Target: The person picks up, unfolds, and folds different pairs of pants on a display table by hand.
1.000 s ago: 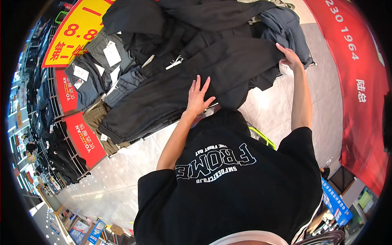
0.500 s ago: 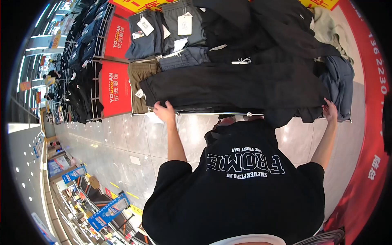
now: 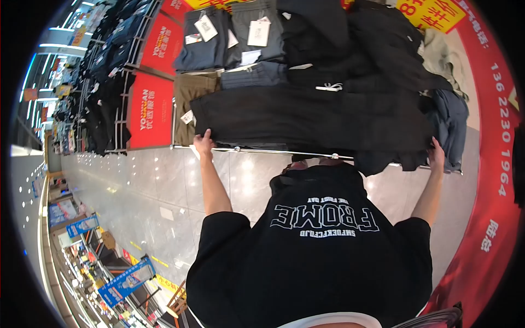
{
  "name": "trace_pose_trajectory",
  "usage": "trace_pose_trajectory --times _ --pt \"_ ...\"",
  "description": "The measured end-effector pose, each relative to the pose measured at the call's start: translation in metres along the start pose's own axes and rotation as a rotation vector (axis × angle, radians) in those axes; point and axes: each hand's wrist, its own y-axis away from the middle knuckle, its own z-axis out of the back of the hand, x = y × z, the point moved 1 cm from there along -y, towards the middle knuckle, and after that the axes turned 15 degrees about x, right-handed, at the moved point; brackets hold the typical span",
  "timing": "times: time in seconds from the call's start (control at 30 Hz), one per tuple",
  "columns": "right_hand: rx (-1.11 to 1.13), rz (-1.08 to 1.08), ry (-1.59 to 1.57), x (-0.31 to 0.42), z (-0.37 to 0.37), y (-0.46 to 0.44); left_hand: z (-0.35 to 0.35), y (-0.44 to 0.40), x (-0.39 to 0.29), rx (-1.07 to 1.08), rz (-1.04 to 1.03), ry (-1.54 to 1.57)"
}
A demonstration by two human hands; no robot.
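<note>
A long black garment point(image 3: 273, 117) lies left to right along the near metal rail point(image 3: 335, 157) — left hand point(image 3: 203, 144) pinching its near left corner, right hand point(image 3: 436, 155) pinching its right end, beside blue-grey clothing point(image 3: 455, 123)

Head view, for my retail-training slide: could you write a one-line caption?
Left hand and right hand at opposite ends of black trousers laid along a metal display rack.

The near trousers point(image 3: 273, 117) are made of matt cloth, the rail point(image 3: 284, 152) of glossy metal, the far tags point(image 3: 258, 33) of paper; the floor point(image 3: 158, 188) is finished smooth and shiny.
</note>
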Motion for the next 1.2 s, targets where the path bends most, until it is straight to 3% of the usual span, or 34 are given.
trace_pose_trajectory --times 0.1,0.23,0.37,0.4,0.5,0.57,0.67,0.73,0.8,0.83,0.87,0.9,0.93,0.97,1.03,1.13,1.17,1.2 --pt "-0.229 0.241 0.101 0.019 -0.026 0.017 -0.009 -0.009 0.005 -0.033 -0.026 0.048" --pt "-0.307 0.510 0.170 0.047 -0.054 0.040 -0.016 -0.005 0.011 -0.152 -0.110 -0.108" --pt "-0.349 0.656 0.031 0.065 -0.069 0.048 0.004 -0.049 0.060 -0.259 -0.342 -0.332" --pt "-0.349 0.671 -0.056 0.062 -0.065 0.040 0.000 -0.041 0.055 -0.264 -0.276 -0.320" --pt "-0.425 0.567 -0.125 0.044 -0.048 0.038 -0.005 -0.022 0.038 -0.253 -0.204 -0.299" --pt "-0.526 0.447 -0.330 0.020 -0.025 0.017 -0.007 -0.014 0.031 -0.285 -0.248 -0.572" --pt "-0.484 0.370 -0.318 0.000 -0.009 0.016 -0.001 -0.019 0.031 -0.254 -0.347 -0.626" --pt "-0.365 0.204 -0.277 -0.009 -0.001 0.018 0.004 -0.020 0.026 -0.230 -0.398 -0.644" --pt "-0.363 0.266 -0.274 0.001 -0.022 0.036 -0.001 -0.013 0.010 0.010 -0.590 -0.369" --pt "-0.359 0.331 -0.269 0.009 -0.032 0.046 -0.006 -0.003 -0.002 0.014 -0.589 -0.370" --pt "-0.362 0.331 -0.269 0.012 -0.033 0.048 -0.012 0.010 -0.016 0.161 -0.441 -0.301" --pt "-0.366 0.506 -0.149 0.016 -0.034 0.048 -0.016 0.016 -0.023 0.304 -0.292 -0.231" --pt "-0.366 0.680 -0.027 0.022 -0.036 0.050 -0.015 0.009 -0.015 0.282 -0.311 -0.187" --pt "-0.366 0.679 -0.031 0.033 -0.051 0.061 -0.014 0.005 -0.013 0.281 -0.313 -0.189" --pt "-0.656 0.845 0.524 0.075 -0.119 0.109 -0.012 -0.001 -0.011 0.167 -0.204 -0.060" --pt "-0.521 1.098 0.588 0.097 -0.212 0.151 -0.008 -0.021 0.007 -0.016 -0.256 0.032" --pt "-0.500 1.211 0.761 0.096 -0.240 0.163 -0.006 -0.022 0.007 -0.011 -0.259 0.025" --pt "-0.364 1.189 0.793 0.092 -0.274 0.179 -0.005 -0.023 0.008 -0.025 -0.198 0.073"
